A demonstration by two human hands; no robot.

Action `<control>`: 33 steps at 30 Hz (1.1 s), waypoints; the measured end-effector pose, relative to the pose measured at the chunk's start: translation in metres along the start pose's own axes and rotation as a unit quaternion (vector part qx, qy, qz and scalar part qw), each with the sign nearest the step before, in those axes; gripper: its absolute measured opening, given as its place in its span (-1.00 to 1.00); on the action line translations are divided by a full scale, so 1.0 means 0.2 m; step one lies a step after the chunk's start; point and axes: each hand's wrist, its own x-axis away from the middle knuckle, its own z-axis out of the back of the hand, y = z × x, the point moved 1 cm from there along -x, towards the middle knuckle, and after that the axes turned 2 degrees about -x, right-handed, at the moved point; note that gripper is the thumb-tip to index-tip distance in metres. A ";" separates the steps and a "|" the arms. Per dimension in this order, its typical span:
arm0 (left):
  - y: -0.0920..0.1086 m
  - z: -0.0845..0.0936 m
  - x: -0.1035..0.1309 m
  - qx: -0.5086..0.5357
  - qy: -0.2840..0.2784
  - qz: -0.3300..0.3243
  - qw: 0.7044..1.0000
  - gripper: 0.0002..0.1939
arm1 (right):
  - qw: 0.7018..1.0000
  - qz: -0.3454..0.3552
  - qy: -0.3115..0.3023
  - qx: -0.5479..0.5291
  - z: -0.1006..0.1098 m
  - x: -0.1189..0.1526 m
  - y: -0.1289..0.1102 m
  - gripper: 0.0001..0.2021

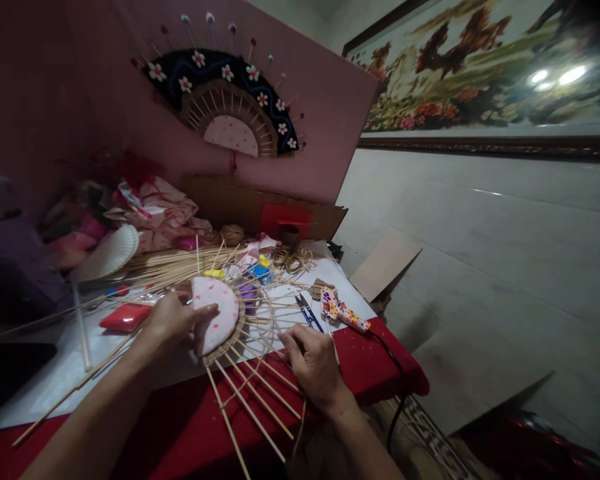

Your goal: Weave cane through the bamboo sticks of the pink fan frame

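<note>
- Gripping the fan [239, 328] by the flat edge of its dotted pad [225, 321], the left hand [177, 319] sits at nine o'clock, thumb laid on the pad's face.
- Fan position, head view: tilted above the near table edge, its sticks [261, 393] spreading from about twelve o'clock to nearly six. All directions below are taken from the pad.
- Right hand [307, 363]: at four o'clock, fingers curled closed on thin twine [301, 421], beside the outer parts of the sticks; a loose length hangs below it.
- Three o'clock: snips [312, 312] lying on the table; just beyond them, a flower-patterned glue gun [347, 315], its dark cord running over the edge.
- Two o'clock: a blue packet [260, 273] and, farther out, coiled loops [294, 261].
- Twelve o'clock: a ball of cord [231, 234]; higher up, a finished black fan [240, 78] with white flowers, on a pink board [325, 100].
- Ten o'clock: loose sticks [165, 267] and a paper plate [110, 255] standing on its side.
- Nine o'clock, past the left hand: a red packet [124, 319].
- Table covering: white sheet [45, 383] over red cloth [385, 360].
</note>
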 end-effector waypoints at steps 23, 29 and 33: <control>0.06 -0.04 0.13 0.257 -0.105 0.009 0.961 -0.89 | 0.954 -0.131 0.210 -0.167 0.14 0.06 -0.04 -0.64; 0.10 -0.03 0.17 0.321 -0.100 0.022 0.941 -0.92 | 0.831 -0.257 0.080 -0.486 0.14 0.05 -0.10 -0.65; 0.11 -0.02 0.17 0.339 -0.088 0.009 0.937 -0.89 | 0.721 -0.294 -0.061 -0.625 0.14 0.04 -0.17 -0.57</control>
